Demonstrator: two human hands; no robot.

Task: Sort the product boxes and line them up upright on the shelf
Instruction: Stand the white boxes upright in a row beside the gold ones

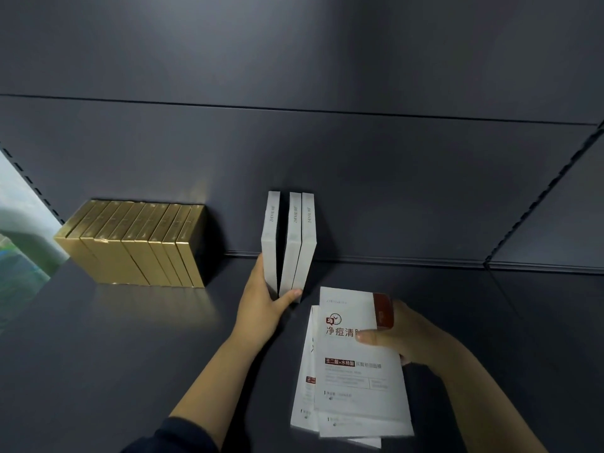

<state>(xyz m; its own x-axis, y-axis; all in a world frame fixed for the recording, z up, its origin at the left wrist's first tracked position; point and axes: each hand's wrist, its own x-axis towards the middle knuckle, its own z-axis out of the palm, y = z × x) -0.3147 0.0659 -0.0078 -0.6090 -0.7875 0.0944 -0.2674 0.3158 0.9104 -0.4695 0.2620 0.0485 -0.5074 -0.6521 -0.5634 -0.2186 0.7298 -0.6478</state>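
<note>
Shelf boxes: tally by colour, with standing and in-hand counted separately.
Gold boxes, upright in a row: 10
Upright white boxes, gripped by the left hand: 3
Held white boxes, stacked in the right hand: at least 3 (they overlap, so the exact count is unclear)
Total: at least 16

The left forearm (212,371) is bare up to a dark navy sleeve (173,436), its cloth bunched near the elbow at the bottom of the frame, left of centre. The right forearm (474,387), at lower right, is bare as far as it shows. The left hand (261,305) and right hand (408,338) are bare.
</note>
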